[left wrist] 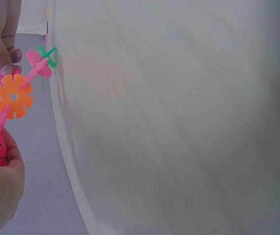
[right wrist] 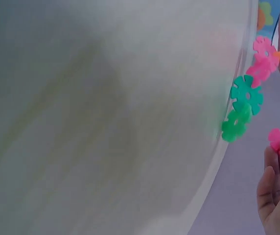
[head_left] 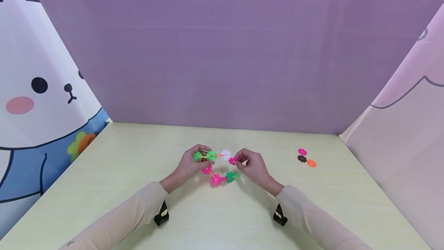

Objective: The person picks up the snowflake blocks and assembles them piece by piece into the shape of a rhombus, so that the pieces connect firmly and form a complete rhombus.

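A chain of notched flower-shaped discs hangs in a curve between the two hands above the table. The left hand (head_left: 189, 164) grips it by the green discs (head_left: 211, 155). Thumb and finger of the right hand (head_left: 254, 168) pinch a magenta disc (head_left: 233, 161) beside a white disc (head_left: 226, 154). Pink discs (head_left: 216, 180) and a dark green disc (head_left: 229, 176) dangle at the lower part, with a lighter green disc at the free end. In the left wrist view an orange disc (left wrist: 13, 96) shows between the hands; the right wrist view shows the dangling green disc (right wrist: 236, 125).
Three loose discs lie on the right of the pale table (head_left: 138, 146): a pink disc (head_left: 302, 152), a dark brown disc (head_left: 302, 159) and an orange disc (head_left: 311, 163). A purple panel (head_left: 222, 49) stands behind the table, with printed cloths at both sides.
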Available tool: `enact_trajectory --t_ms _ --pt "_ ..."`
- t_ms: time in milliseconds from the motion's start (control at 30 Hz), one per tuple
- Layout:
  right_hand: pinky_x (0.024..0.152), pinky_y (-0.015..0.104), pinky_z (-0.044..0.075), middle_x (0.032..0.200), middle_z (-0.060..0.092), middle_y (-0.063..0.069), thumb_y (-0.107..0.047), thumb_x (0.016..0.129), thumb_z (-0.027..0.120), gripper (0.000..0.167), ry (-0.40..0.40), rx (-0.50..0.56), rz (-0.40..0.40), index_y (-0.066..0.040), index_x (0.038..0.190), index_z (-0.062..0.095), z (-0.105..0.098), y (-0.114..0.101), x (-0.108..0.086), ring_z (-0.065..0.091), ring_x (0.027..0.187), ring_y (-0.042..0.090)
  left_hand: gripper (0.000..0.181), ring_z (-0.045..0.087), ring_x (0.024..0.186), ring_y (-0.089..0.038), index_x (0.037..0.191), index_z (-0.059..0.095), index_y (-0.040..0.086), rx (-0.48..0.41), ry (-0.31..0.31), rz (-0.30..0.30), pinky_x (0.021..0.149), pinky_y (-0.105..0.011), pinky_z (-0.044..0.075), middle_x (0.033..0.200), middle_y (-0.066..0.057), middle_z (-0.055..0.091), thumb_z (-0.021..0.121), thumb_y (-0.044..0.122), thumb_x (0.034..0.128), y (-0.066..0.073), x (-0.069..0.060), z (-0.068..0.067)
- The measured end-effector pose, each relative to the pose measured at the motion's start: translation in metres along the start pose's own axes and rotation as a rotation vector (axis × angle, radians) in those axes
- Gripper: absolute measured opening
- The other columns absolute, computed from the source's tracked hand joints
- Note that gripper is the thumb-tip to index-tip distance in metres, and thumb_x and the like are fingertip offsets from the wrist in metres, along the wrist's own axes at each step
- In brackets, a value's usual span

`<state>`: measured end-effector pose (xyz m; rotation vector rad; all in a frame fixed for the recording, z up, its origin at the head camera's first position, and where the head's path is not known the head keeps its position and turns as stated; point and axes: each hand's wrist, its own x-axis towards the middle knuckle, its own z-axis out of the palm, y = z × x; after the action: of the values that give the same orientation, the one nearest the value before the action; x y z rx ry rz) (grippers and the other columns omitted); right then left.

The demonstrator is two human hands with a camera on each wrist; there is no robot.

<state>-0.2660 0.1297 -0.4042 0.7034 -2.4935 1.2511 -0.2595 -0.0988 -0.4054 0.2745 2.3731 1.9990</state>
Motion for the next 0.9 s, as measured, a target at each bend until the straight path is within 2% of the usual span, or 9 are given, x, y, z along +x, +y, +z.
enact_trajectory --t_ms 200,433,900 --pt "0.055 0.018 0.044 0.074 0.067 0.005 -0.001 0.076 0.068 0.01 0.03 -0.034 0.005 -0.008 0.082 0.065 0.0025 -0.0018 0.0003 0.06 0.068 0.011 0.036 0.062 0.088 -0.016 0.108 0.058 0.011 -0.024 -0.016 -0.017 0.07 -0.025 0.054 0.104 -0.008 0.057 0.073 0.007 0.0758 0.0001 -0.0004 -0.0006" --pt "0.053 0.018 0.044 0.074 0.067 0.005 -0.002 0.076 0.069 0.01 0.074 -0.054 -0.007 -0.008 0.081 0.064 0.0026 -0.0028 0.0004 0.059 0.066 0.01 0.036 0.061 0.086 -0.016 0.108 0.058 0.012 -0.02 -0.011 -0.004 0.069 -0.025 0.053 0.103 -0.008 0.055 0.073 0.008 0.0757 0.0012 -0.0011 -0.0004" --pt "0.052 0.018 0.044 0.073 0.066 -0.001 -0.001 0.075 0.07 0.012 0.08 -0.061 -0.033 -0.01 0.08 0.065 0.003 -0.0057 0.0034 0.059 0.067 0.01 0.035 0.064 0.082 -0.015 0.109 0.058 0.009 -0.036 -0.01 -0.016 0.069 -0.022 0.052 0.102 -0.009 0.056 0.072 0.011 0.0769 0.0002 -0.0014 0.0012"
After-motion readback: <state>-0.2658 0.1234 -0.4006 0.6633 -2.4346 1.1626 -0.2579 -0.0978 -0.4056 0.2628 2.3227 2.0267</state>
